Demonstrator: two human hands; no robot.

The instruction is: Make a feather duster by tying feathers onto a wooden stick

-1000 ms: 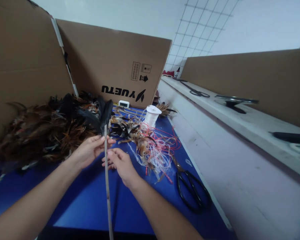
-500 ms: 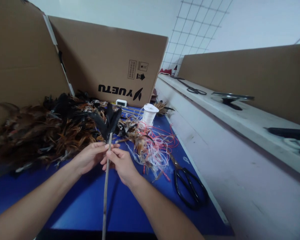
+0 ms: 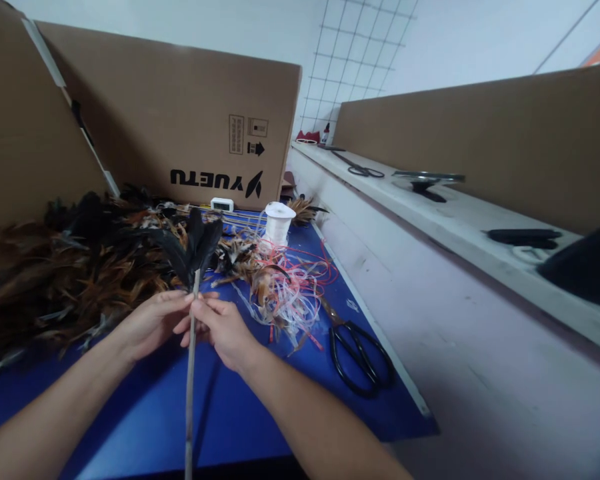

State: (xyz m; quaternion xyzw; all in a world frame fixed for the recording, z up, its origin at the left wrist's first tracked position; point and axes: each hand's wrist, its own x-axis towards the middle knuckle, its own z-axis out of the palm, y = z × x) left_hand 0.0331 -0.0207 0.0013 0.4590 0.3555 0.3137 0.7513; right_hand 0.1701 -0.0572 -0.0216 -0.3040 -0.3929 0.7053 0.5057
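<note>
A thin wooden stick [image 3: 191, 387] stands nearly upright over the blue table, with black feathers [image 3: 194, 247] fanned out at its top end. My left hand [image 3: 155, 322] pinches the stick and the feather bases from the left, just below the fan. From the right, my right hand [image 3: 225, 328] is closed on the stick at the same height, its thumb lying across it. The fingertips of both hands nearly meet behind the stick, where they are partly hidden.
Brown and black feathers [image 3: 80, 267] are heaped at the left. A white spool [image 3: 279, 225], tangled pink and white string [image 3: 300, 287] and black-handled scissors [image 3: 360, 357] lie to the right. Cardboard [image 3: 180, 113] stands behind; a ledge [image 3: 460, 213] runs along the right.
The view has turned slightly right, so everything appears shifted left. Both hands keep their hold on the stick and feathers, with hardly any change between them.
</note>
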